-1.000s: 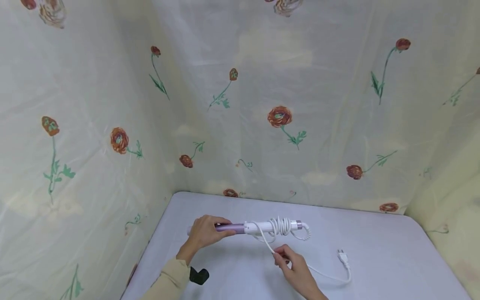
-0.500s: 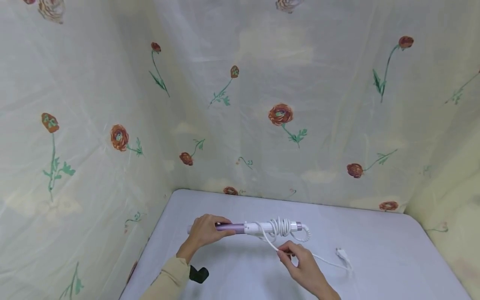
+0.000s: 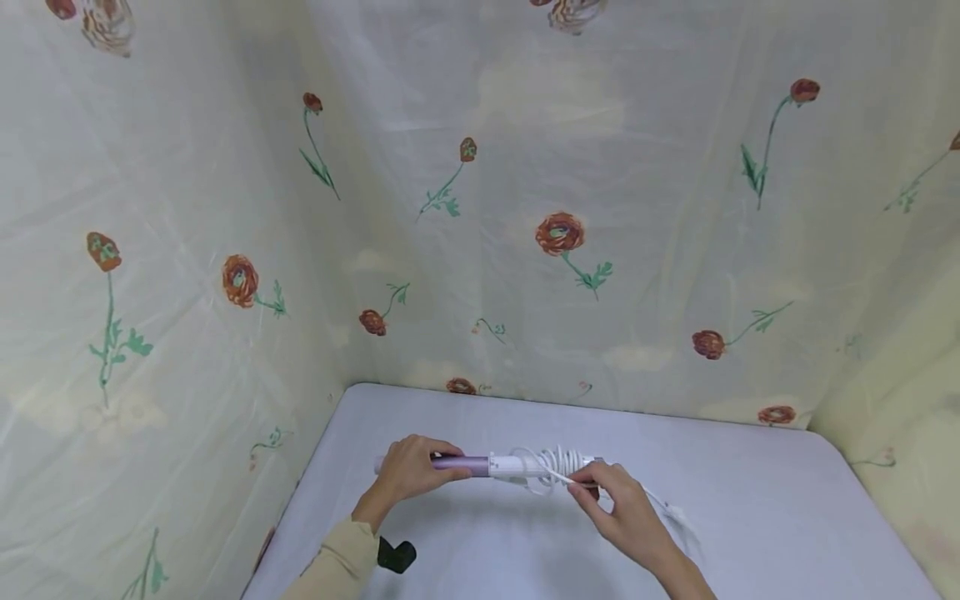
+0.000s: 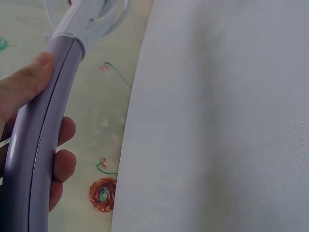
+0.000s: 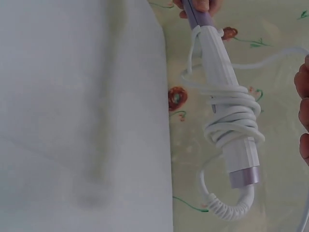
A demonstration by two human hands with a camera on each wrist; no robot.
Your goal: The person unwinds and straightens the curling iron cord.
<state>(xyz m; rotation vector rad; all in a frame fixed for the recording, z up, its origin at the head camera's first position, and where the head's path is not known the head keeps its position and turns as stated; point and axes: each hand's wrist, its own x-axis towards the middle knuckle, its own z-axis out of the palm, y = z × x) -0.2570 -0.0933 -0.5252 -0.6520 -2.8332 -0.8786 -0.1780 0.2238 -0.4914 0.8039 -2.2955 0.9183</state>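
My left hand (image 3: 412, 468) grips the purple barrel of a white and purple hair straightener (image 3: 468, 466), held level above the table. In the left wrist view, the thumb lies along one side of the straightener (image 4: 43, 121) and fingertips show at the other. Several turns of white cord (image 5: 234, 108) wrap its white handle. My right hand (image 3: 618, 504) pinches the cord's free length just in front of the coils, between thumb and fingers. Only the fingertips (image 5: 303, 113) of that hand show in the right wrist view. The blurred plug (image 3: 677, 514) trails off to the right.
A white table (image 3: 795, 508) with rounded far corners lies below. Flower-printed curtains (image 3: 480, 250) hang behind it and along both sides. A small black object (image 3: 396, 556) shows beside the beige left sleeve (image 3: 341, 554).
My right hand has moved right and up toward the wrapped handle, drawing the cord across it. The plug has shifted slightly left and now looks blurred. My left hand keeps its grip, nearly still.
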